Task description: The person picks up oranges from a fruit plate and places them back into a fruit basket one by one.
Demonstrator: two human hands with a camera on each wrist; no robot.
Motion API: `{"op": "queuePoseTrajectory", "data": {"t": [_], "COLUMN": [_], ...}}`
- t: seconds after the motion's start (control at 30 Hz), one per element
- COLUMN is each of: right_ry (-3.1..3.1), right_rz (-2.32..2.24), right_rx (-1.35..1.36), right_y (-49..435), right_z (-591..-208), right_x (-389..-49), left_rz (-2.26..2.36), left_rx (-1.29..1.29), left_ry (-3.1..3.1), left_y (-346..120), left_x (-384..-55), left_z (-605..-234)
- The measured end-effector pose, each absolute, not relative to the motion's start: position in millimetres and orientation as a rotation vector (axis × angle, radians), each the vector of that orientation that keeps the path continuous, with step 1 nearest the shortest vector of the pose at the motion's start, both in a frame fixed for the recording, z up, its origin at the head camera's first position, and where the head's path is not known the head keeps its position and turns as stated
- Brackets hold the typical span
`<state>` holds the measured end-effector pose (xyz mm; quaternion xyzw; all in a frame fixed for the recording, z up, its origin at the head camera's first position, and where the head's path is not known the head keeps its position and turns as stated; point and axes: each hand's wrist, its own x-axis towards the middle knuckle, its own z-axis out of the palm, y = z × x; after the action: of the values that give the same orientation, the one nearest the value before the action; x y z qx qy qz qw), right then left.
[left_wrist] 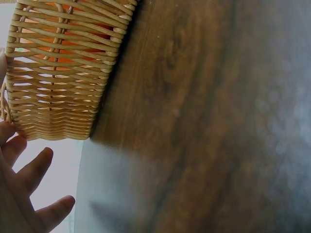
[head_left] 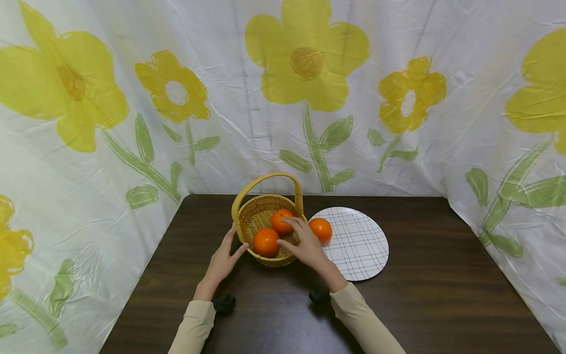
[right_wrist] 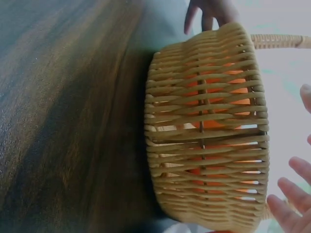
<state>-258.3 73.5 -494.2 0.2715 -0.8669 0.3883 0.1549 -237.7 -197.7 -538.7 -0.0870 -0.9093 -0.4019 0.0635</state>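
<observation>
A yellow woven basket [head_left: 269, 201] with a tall arched handle stands on the table, holding two oranges, a front orange [head_left: 266, 242] and a rear orange [head_left: 282, 221]. My left hand [head_left: 221, 263] rests at the basket's left rim, its fingers spread along the outside. Over the right rim reaches my right hand [head_left: 306, 246], fingers apart and loosely bent beside the rear orange; nothing is seen gripped in it. A third orange [head_left: 320, 230] sits at the left edge of a round white plate [head_left: 358, 246] with a grid pattern. Through the weave, the right wrist view shows patches of orange.
The dark wooden table [head_left: 424, 305] carries all of this. Behind it hangs a white curtain [head_left: 230, 123] printed with yellow flowers. A black band device [head_left: 224, 304] is on the left wrist, another black device [head_left: 319, 296] on the right.
</observation>
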Motion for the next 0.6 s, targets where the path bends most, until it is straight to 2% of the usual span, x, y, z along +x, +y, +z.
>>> {"op": "queuePoseTrajectory", "data": {"t": [0.6], "right_ry": [-2.489], "right_rz": [1.239], "right_rx": [0.688], "right_y": [95.2], "right_z": [-497.1], "right_x": [-257.3], "left_rz": [-1.210], "left_rx": [-0.274], "left_ry": [-2.749], "left_y": [-198.5], "left_x": [-238.2], "left_z": [-539.1]}}
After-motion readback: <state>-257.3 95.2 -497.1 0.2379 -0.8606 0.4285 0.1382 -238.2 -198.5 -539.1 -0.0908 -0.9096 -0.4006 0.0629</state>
